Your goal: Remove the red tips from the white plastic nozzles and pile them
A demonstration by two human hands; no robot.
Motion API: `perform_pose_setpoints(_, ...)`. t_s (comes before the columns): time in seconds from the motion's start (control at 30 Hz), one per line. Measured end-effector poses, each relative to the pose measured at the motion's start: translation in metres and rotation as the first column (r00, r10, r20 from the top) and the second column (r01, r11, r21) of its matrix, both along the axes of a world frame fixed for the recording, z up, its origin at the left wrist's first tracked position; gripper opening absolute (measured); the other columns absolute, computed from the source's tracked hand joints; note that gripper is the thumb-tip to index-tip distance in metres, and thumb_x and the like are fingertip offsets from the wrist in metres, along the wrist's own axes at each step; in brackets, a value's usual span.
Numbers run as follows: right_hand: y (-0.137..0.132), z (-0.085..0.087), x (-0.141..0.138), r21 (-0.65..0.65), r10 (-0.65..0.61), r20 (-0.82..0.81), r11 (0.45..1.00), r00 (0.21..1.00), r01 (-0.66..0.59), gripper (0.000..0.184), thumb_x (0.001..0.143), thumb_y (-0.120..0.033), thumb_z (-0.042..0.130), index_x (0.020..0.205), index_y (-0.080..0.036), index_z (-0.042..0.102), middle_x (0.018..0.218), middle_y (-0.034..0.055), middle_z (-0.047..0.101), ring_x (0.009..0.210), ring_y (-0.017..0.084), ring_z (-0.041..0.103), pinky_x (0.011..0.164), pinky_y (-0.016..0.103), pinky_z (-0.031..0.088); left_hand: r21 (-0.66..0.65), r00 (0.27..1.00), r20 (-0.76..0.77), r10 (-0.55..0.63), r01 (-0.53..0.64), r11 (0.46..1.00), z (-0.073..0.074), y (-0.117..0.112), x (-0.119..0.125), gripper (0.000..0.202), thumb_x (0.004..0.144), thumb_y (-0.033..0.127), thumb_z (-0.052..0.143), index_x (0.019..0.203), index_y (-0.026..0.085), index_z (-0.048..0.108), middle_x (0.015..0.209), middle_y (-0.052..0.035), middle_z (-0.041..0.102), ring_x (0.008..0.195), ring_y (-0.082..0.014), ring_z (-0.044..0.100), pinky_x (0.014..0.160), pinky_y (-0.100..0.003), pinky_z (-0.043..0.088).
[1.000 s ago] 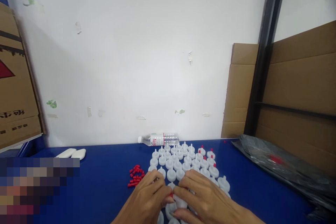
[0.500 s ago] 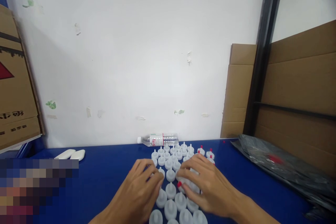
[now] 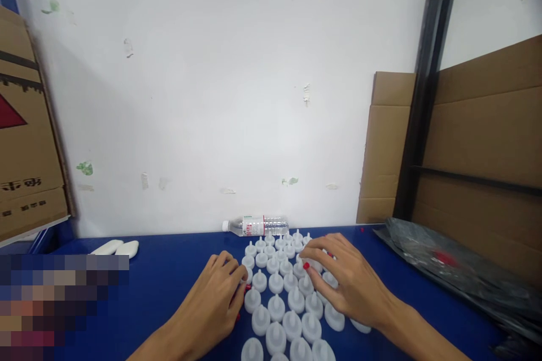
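Rows of translucent white nozzle caps (image 3: 276, 308) stand upright, spouts pointing up, on the blue tabletop (image 3: 161, 276). My right hand (image 3: 349, 279) is over the right side of the rows. Its thumb and fingers pinch a small red tip cap (image 3: 306, 265) close above a spout in the back half. My left hand (image 3: 215, 293) rests at the left edge of the rows with its fingers curled. Small red tip caps (image 3: 248, 287) show at its thumb and under the palm; how many it holds is hidden. Nozzle caps at the back right are partly covered by my right hand.
A clear plastic bottle (image 3: 258, 225) lies against the white wall behind the rows. Two white rounded objects (image 3: 127, 249) lie at the back left. Cardboard boxes (image 3: 31, 141) stand on both sides. Dark plastic sheeting (image 3: 449, 276) lies along the right.
My left hand has drawn back leftward from the rows. My right hand has moved right and farther back with a red tip cap in its fingers, uncovering nozzle caps in the middle.
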State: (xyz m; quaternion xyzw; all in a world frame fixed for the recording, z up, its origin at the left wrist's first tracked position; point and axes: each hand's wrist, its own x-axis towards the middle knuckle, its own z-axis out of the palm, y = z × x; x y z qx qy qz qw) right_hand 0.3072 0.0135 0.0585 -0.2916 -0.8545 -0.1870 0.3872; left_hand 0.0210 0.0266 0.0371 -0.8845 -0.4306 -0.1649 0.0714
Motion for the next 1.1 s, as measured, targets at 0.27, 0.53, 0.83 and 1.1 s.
perform_pose_setpoints(0.27, 0.001, 0.002, -0.002, 0.001, 0.015, 0.003, 1.000, 1.000, -0.015, 0.019, 0.095, -0.012, 0.054, 0.110, -0.018, 0.063, 0.099, 0.0076, 0.068, 0.087, 0.021, 0.062, 0.080, 0.039, 0.046, -0.075, 1.000, -0.028, -0.015, 0.013, 0.997, -0.003, -0.004, 0.004, 0.024, 0.101, 0.016, 0.040, 0.096, 0.019, 0.063, 0.098, -0.0067, 0.065, 0.096, -0.0266, 0.053, 0.085, -0.044, 0.041)
perform_pose_setpoints(0.53, -0.001, 0.000, -0.002, -0.021, 0.016, 0.011, 1.000, 1.000, -0.016, 0.018, 0.095, -0.013, 0.054, 0.110, -0.018, 0.063, 0.099, 0.0076, 0.068, 0.088, 0.021, 0.062, 0.081, 0.039, 0.045, -0.054, 0.999, -0.034, -0.041, 0.039, 0.998, -0.008, -0.004, 0.004, 0.027, 0.102, 0.016, 0.038, 0.094, 0.020, 0.063, 0.096, -0.0061, 0.065, 0.096, -0.0256, 0.053, 0.087, -0.044, 0.040)
perform_pose_setpoints(0.83, -0.002, -0.001, -0.003, -0.054, 0.029, 0.014, 0.998, 0.999, -0.028, 0.018, 0.095, -0.013, 0.056, 0.111, -0.018, 0.062, 0.100, 0.0067, 0.067, 0.089, 0.021, 0.061, 0.081, 0.039, 0.044, -0.056, 0.998, 0.003, -0.057, 0.058, 0.997, -0.005, -0.009, 0.006, 0.017, 0.099, 0.019, 0.044, 0.096, 0.021, 0.060, 0.096, -0.0051, 0.062, 0.095, -0.0256, 0.052, 0.086, -0.044, 0.040)
perform_pose_setpoints(1.1, -0.001, -0.004, -0.004, -0.073, 0.028, 0.020, 0.997, 0.999, -0.027, 0.017, 0.097, -0.015, 0.054, 0.111, -0.019, 0.063, 0.100, 0.0068, 0.068, 0.088, 0.021, 0.062, 0.082, 0.041, 0.044, -0.044, 0.999, 0.020, -0.051, 0.051, 0.998, -0.010, -0.009, 0.006, 0.011, 0.098, 0.021, 0.048, 0.097, 0.022, 0.060, 0.099, -0.0046, 0.062, 0.096, -0.0260, 0.052, 0.086, -0.045, 0.041)
